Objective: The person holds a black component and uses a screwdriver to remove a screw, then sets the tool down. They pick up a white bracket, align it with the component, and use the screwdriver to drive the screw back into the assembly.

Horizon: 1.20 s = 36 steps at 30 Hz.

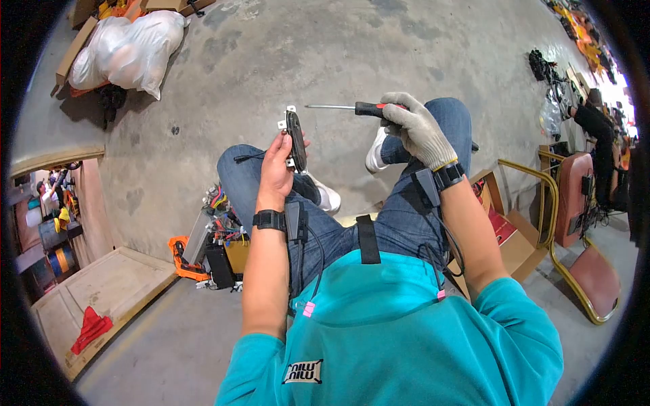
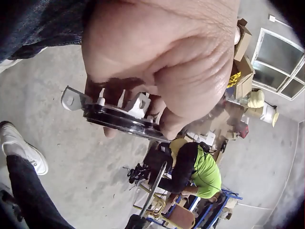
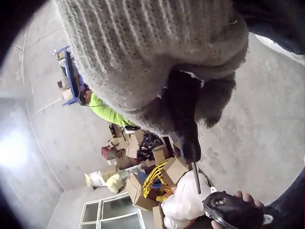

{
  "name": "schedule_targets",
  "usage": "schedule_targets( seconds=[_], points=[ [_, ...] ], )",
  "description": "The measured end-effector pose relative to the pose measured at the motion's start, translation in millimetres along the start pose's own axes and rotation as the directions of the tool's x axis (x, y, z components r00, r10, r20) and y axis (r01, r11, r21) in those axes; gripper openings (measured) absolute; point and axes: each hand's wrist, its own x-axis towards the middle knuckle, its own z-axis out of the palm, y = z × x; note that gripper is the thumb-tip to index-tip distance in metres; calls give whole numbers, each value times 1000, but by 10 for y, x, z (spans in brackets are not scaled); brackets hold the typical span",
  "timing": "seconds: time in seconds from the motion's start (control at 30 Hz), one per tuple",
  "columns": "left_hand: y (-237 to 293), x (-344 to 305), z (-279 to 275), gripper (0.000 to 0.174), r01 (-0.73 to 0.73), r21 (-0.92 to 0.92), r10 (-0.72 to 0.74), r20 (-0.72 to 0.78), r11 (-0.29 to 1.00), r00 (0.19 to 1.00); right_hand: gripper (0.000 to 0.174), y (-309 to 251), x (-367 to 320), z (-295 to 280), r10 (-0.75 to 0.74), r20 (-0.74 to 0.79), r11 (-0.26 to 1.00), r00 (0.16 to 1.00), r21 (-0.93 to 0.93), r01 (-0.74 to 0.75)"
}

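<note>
My left hand [image 1: 275,168], curled, grips the black part [image 1: 296,141]; right of the part, my right hand [image 1: 421,130] grips the screwdriver [image 1: 364,109].

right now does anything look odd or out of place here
The right hand wears a knitted glove while the left hand is bare, an uneven pairing. Also, a red cloth lies crumpled on the pale panel.

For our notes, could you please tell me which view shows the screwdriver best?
The head view: the screwdriver shows side-on, its whole shaft visible. Left wrist shows the shaft but crops the handle; right wrist shows the part-hidden handle but foreshortens the shaft.
</note>
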Motion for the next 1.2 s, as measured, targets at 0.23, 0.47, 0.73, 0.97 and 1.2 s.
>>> schedule_targets(
  seconds=[0.23,0.47,0.73,0.97,1.2],
  points=[
    [20,-25,5,40,55,-29,-54,19,998,998,37,-78,-40,71,36,46,999,998,-28,-35],
    [12,-5,-23,39,41,-25,-40,44,999,998,31,-106,-62,74,73,108,997,991,-44,-69],
    [28,-7,-12,40,45,-37,-43,59,998,997,35,-55,-49,76,67,125,992,990,-118,-52],
    [27,-21,11,39,32,7,-32,80,999,996,35,-49,-49,89,53,121,990,991,-138,-36],
    [-5,3,-17,38,23,-8,-22,90,1000,996,36,-38,-49,81,56,127,988,990,-147,-37]
  ],
)
